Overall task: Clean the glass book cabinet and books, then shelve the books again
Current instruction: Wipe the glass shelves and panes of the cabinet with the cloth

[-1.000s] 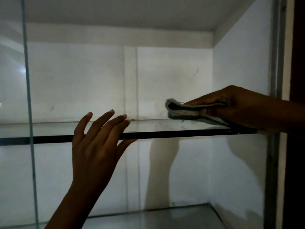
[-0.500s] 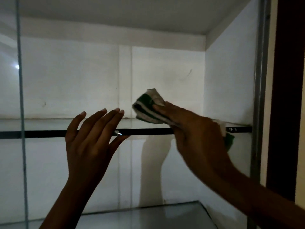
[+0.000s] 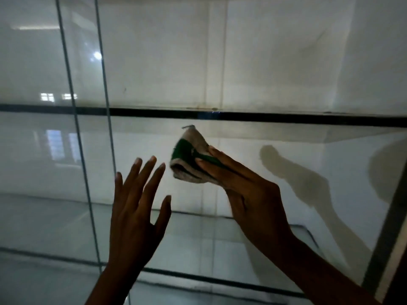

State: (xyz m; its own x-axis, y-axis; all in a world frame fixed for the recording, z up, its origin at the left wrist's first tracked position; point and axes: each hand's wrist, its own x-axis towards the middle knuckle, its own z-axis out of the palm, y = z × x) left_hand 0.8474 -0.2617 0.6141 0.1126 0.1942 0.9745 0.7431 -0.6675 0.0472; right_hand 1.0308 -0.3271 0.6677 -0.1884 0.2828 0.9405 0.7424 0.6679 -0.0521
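Our left hand (image 3: 136,208) is raised with its fingers spread and straight, holding nothing, just right of the glass door panes (image 3: 44,150), whose vertical edges cross the cabinet's left side. Just beside it, our right hand (image 3: 248,190) pinches the folded cloth (image 3: 189,159), fingers laid flat on top and the thumb hidden beneath. The cloth hangs in the air under the upper glass shelf (image 3: 286,118) and touches no surface that we can make out.

We judge the cloth light, soft and easily bunched, so a flat hold across its fold suits wiping. The glass is stiff, slick and fragile. Its dark front edge looks thin and wants steadying from below, not a hard push.

Between it and the lower glass shelf (image 3: 198,243) we have open room, closed on the right by the cabinet side wall (image 3: 352,164). No books show.
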